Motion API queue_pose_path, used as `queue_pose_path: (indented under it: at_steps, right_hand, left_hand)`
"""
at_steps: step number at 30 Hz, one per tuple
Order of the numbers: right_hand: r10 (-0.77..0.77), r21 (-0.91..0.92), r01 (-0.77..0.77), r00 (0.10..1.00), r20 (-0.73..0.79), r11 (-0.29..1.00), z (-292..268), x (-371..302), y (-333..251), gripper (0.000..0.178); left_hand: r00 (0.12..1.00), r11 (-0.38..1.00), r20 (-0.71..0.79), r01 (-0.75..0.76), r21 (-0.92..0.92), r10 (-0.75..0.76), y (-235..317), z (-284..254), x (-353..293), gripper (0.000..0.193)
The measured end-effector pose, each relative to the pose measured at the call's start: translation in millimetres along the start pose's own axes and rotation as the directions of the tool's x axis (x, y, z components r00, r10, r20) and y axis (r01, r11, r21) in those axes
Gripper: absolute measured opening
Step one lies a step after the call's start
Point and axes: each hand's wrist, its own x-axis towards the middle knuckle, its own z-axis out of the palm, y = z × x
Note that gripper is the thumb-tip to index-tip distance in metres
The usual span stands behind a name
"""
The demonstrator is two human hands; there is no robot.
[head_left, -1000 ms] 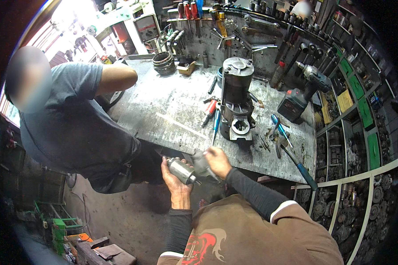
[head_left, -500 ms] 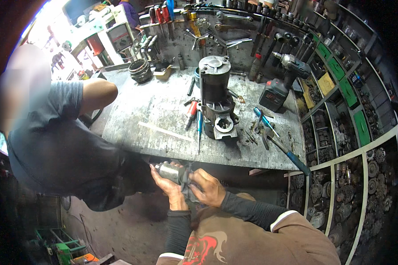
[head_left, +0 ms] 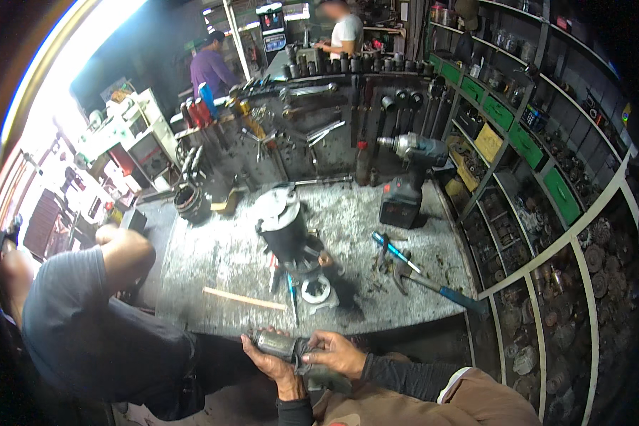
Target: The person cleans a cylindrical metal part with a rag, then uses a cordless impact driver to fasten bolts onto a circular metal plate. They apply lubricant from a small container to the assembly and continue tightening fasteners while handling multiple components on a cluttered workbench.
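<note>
My left hand point(head_left: 268, 365) cups a shiny metal cylinder point(head_left: 275, 344) from below, in front of the bench's near edge. A dark rag point(head_left: 302, 351) wraps the cylinder's right end, and my right hand point(head_left: 339, 355) pinches it there. Beyond my hands, a dark motor-like housing point(head_left: 282, 231) with a pale round cap stands upright on the bench, its round opening point(head_left: 316, 290) facing me. Beside it lies a screwdriver point(head_left: 292, 292) with a blue handle. What the cylinder belongs to I cannot make out.
A co-worker point(head_left: 106, 312) in a grey shirt stands close on my left. The bench point(head_left: 220, 273) holds a thin strip point(head_left: 245, 298), a blue-handled hammer point(head_left: 440, 290), another screwdriver point(head_left: 397, 253) and a cordless impact wrench point(head_left: 412, 174). Shelves of parts point(head_left: 539, 298) line the right. Two people stand farther back.
My view has tilted up, so the bench and my hands sit lower in the picture and the far room shows. Both hands still hold the cylinder and rag.
</note>
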Motion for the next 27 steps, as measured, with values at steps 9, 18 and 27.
queue_pose_path:
  at_steps: [9, 18, 27]
  right_hand:
    - [-0.058, -0.772, 0.293, 0.947, 0.317, 0.564, -65.1, -8.6, -83.7, 0.043]
    - [-0.373, -0.932, 0.359, 0.858, 0.353, -0.056, -188.9, 86.6, -228.2, 0.026]
    - [-0.435, -0.879, 0.190, 0.811, 0.391, -0.437, -147.2, 333.6, -249.6, 0.017]
  left_hand:
    - [0.960, 0.975, -0.213, 0.146, -0.167, -0.181, -22.2, 7.0, 18.4, 0.051]
    - [0.885, 0.992, -0.449, 0.114, -0.044, -0.122, -10.5, -18.3, 0.4, 0.056]
    - [0.885, 0.998, -0.465, 0.001, 0.062, 0.028, -5.3, 4.6, -37.5, 0.025]
